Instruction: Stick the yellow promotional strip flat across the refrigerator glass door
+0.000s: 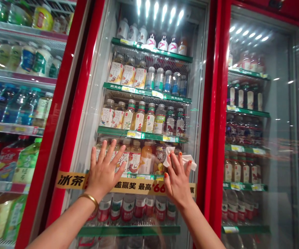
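Note:
My left hand (pixel 103 173) is spread flat against the glass door (pixel 88 103) of a red-framed drinks fridge, fingers apart and holding nothing. A gold bangle (pixel 89 198) circles that wrist. On the right side of the same door, my right hand (pixel 177 181) presses a white tissue (pixel 189 162) to the glass. The tissue is crumpled and sticks out above and to the right of the fingers. Both palms lie near a yellow banner strip (pixel 132 185) with printed characters that runs across the door. Bottles behind the glass are partly hidden by my hands.
Inside the fridge, green-edged shelves (pixel 146 91) carry rows of bottled drinks (pixel 128 74). On the right stands another glass-fronted fridge (pixel 281 131) with a red frame. At left, shelves (pixel 9 128) hold more bottles, beside a red upright (pixel 58 93).

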A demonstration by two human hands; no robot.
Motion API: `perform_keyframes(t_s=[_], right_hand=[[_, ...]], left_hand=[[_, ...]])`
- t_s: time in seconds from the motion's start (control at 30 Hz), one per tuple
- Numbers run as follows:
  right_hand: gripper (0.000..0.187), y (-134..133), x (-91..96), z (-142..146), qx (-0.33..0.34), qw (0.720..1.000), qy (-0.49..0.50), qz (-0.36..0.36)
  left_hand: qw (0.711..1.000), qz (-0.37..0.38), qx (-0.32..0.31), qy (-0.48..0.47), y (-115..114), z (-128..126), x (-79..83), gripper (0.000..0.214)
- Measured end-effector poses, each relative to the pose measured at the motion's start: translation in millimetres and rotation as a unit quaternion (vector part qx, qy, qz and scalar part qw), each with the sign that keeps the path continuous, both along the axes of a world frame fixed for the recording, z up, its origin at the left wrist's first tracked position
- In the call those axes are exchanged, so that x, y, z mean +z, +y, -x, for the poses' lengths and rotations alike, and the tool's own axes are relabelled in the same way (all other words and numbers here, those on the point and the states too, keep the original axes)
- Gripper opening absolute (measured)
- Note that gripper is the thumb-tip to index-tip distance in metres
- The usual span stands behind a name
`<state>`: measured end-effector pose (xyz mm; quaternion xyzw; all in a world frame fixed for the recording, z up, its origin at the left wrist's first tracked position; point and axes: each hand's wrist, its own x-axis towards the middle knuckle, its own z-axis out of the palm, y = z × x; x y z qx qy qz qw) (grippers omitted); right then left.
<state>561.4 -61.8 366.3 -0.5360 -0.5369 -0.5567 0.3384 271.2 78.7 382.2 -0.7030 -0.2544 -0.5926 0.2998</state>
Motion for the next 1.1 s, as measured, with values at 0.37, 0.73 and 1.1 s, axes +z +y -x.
perform_keyframes(t_s=[0.37,0.73,1.1], right_hand=[[0.101,11,-8.2,38,0.016,0.982,-0.161,0.101],[0.108,21,5.5,53,0.003,0.993,-0.108,0.035],[0.101,27,43.1,38,-0.011,0.999,0.052,0.000]], left_hand=[[1.000,0.009,-0.009,0.017,-3,13,0.8,0.076],[1.000,0.008,-0.007,0.003,16,45,-11.4,0.078],[1.000,0.008,0.020,0.000,14,44,-12.9,0.079]])
